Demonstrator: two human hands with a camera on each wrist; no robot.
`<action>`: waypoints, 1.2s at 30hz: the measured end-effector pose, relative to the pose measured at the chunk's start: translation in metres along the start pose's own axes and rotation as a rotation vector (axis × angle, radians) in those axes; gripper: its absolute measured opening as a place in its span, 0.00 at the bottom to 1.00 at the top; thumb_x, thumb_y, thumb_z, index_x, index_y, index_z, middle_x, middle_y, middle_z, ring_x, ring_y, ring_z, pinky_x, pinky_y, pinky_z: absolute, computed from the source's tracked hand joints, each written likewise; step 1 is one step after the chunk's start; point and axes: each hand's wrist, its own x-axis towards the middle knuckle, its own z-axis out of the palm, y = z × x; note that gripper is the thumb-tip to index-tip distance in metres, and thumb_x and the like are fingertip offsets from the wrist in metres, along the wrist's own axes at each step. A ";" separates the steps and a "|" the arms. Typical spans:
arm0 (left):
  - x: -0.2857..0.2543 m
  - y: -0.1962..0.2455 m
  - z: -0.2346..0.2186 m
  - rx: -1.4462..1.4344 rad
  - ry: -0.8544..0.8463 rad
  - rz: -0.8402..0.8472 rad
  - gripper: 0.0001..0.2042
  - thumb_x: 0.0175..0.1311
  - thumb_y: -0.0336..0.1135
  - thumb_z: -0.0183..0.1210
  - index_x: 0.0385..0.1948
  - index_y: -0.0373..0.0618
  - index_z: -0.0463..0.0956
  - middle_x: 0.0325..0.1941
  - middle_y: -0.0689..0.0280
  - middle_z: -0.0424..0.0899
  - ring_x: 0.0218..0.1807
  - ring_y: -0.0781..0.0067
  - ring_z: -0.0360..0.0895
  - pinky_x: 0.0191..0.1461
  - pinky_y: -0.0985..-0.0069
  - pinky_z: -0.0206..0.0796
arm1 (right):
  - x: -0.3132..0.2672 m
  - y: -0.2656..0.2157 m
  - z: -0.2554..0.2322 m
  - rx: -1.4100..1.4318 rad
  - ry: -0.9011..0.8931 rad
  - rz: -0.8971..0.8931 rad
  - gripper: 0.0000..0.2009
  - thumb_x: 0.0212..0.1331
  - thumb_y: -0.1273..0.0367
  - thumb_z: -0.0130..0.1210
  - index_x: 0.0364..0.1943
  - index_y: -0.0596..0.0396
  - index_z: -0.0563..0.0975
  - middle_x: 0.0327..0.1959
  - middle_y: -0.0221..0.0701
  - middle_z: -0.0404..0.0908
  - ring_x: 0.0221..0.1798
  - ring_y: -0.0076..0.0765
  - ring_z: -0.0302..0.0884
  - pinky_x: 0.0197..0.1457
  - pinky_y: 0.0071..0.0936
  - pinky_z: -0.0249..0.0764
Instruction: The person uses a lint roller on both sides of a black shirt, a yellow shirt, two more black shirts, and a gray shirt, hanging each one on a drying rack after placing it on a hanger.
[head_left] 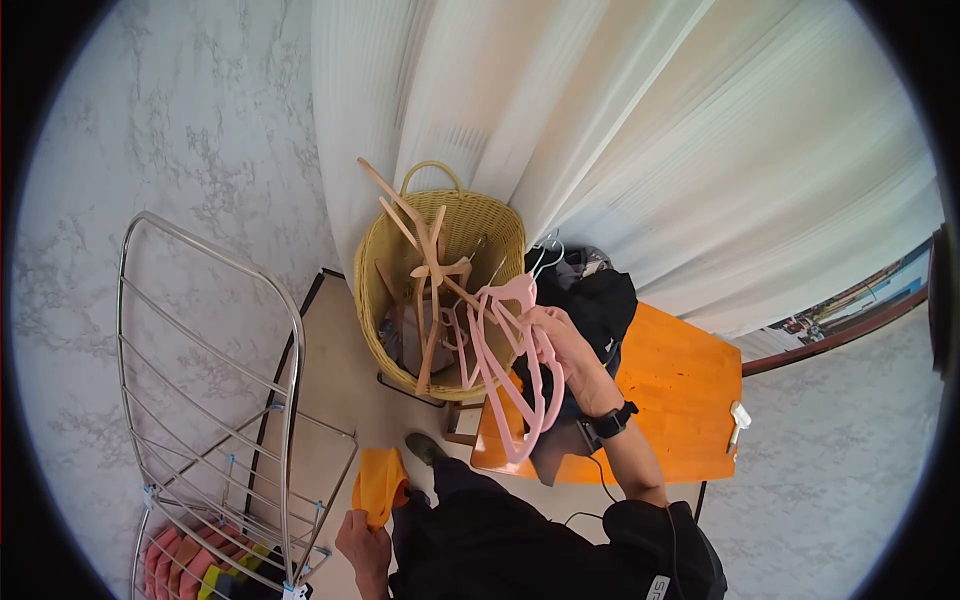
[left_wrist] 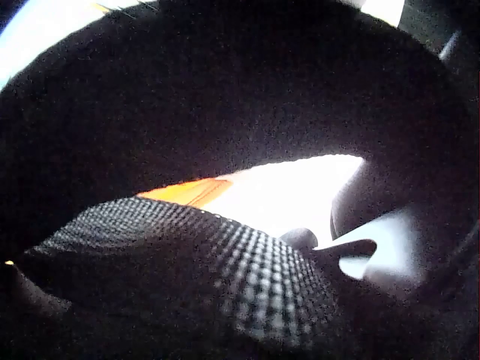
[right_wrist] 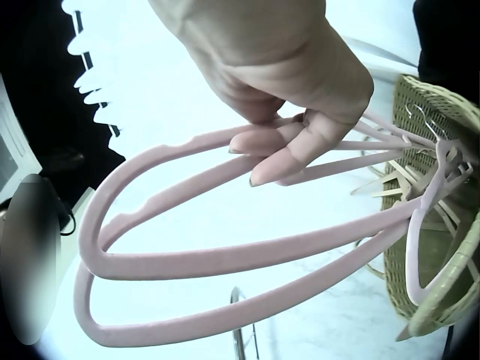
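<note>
My right hand grips pink clothes hangers beside the wicker basket, fingers curled over their upper arms. Up close in the right wrist view, the thumb and fingers pinch the slim pink frames, which overlap one another. Several wooden hangers stick up out of the basket in a tangle. Low in the head view, my left hand holds a yellow-orange cloth by its lower edge. Dark fabric fills most of the left wrist view and hides that hand there.
A metal drying rack stands at the left, with pink and dark items low on it. An orange table is at the right, near dark clothes. White curtains hang behind the basket.
</note>
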 end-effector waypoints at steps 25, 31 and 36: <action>0.079 0.107 -0.008 -0.614 -0.010 0.479 0.16 0.48 0.24 0.54 0.42 0.42 0.75 0.32 0.58 0.75 0.29 0.60 0.75 0.31 0.72 0.67 | -0.102 -0.011 0.010 -0.132 0.250 -0.189 0.09 0.58 0.67 0.54 0.26 0.58 0.74 0.15 0.27 0.74 0.12 0.21 0.71 0.16 0.20 0.71; 0.106 0.164 0.015 -1.179 -0.534 0.196 0.20 0.64 0.30 0.47 0.59 0.41 0.71 0.41 0.66 0.73 0.39 0.76 0.73 0.43 0.78 0.67 | -0.089 0.034 0.026 -0.249 0.258 -0.335 0.08 0.57 0.71 0.54 0.27 0.62 0.78 0.21 0.23 0.77 0.21 0.15 0.69 0.27 0.16 0.65; 0.127 0.181 0.038 -1.388 -0.800 0.037 0.21 0.70 0.37 0.44 0.63 0.43 0.67 0.50 0.65 0.75 0.50 0.77 0.74 0.56 0.80 0.65 | -0.087 0.050 0.062 -0.772 0.385 -0.415 0.12 0.54 0.66 0.58 0.22 0.62 0.74 0.16 0.37 0.75 0.19 0.34 0.76 0.26 0.31 0.70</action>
